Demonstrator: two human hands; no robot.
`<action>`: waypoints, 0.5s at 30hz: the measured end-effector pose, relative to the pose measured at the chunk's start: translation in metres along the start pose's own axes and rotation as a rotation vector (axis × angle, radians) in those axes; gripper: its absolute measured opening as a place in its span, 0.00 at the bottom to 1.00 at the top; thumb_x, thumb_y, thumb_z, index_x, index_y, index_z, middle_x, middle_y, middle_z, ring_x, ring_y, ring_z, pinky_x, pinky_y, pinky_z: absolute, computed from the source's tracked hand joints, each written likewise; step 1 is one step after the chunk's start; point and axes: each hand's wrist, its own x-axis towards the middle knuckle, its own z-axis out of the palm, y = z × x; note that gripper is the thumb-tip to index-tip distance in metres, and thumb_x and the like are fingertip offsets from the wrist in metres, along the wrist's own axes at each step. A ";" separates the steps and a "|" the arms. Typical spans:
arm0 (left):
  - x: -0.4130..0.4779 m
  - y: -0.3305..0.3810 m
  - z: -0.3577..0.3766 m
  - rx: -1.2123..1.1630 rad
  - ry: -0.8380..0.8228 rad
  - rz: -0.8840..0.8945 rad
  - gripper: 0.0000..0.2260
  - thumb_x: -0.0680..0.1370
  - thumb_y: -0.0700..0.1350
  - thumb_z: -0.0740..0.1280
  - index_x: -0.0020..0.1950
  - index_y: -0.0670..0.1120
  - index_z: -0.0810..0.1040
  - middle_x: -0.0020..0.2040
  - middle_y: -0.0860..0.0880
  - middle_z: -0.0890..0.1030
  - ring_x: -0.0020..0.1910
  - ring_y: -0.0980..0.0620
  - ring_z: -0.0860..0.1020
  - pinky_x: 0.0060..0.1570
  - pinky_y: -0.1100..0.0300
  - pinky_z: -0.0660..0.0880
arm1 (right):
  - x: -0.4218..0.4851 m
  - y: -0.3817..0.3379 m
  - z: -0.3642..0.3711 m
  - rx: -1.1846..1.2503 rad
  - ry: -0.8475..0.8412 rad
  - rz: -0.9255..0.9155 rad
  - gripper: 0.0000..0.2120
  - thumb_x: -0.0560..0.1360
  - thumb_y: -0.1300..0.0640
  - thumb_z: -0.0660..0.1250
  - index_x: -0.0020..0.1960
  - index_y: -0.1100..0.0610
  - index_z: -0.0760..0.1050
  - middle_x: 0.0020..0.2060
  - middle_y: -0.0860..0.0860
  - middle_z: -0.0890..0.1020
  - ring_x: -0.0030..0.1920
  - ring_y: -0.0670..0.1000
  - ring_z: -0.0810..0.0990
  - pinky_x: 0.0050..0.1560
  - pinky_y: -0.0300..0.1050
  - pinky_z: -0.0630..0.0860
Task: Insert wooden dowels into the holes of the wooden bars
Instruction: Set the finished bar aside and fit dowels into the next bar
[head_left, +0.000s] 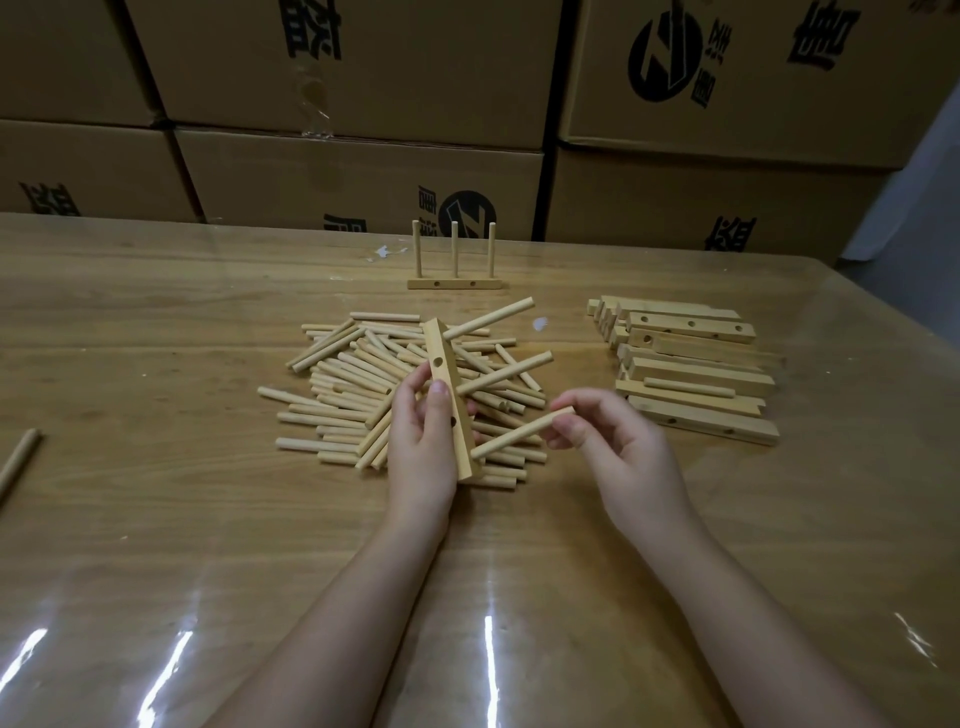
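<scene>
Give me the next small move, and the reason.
Probably push the dowel in the right hand into the bar held by the left hand: its tip meets the bar's lower end, and two dowels already stick out above.

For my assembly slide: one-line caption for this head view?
Left hand holds a wooden bar bearing two dowels; right hand pinches a third dowel against its near end, over the dowel pile.

A stray dowel (22, 457) is cut off by the left edge; the tip of the held dowel (519, 432) is hidden behind the bar (441, 374).
</scene>
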 end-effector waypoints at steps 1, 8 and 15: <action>0.000 0.000 0.000 -0.005 0.004 -0.001 0.09 0.82 0.47 0.58 0.62 0.54 0.69 0.38 0.62 0.82 0.37 0.62 0.81 0.33 0.64 0.78 | 0.000 0.000 0.001 -0.005 -0.002 0.002 0.10 0.75 0.64 0.64 0.48 0.49 0.77 0.42 0.42 0.82 0.42 0.40 0.81 0.44 0.31 0.76; 0.000 -0.001 0.001 -0.017 0.023 0.000 0.08 0.82 0.47 0.58 0.59 0.57 0.70 0.39 0.58 0.83 0.38 0.61 0.81 0.31 0.65 0.77 | 0.000 -0.001 0.001 0.022 -0.007 0.015 0.10 0.76 0.64 0.63 0.47 0.49 0.77 0.41 0.45 0.82 0.41 0.42 0.81 0.43 0.32 0.76; -0.001 -0.002 0.000 0.021 -0.004 0.016 0.09 0.82 0.48 0.58 0.62 0.56 0.68 0.38 0.62 0.82 0.36 0.62 0.80 0.33 0.65 0.78 | 0.000 -0.003 0.001 0.027 -0.011 0.026 0.09 0.76 0.65 0.63 0.46 0.52 0.77 0.39 0.48 0.82 0.39 0.42 0.81 0.42 0.32 0.75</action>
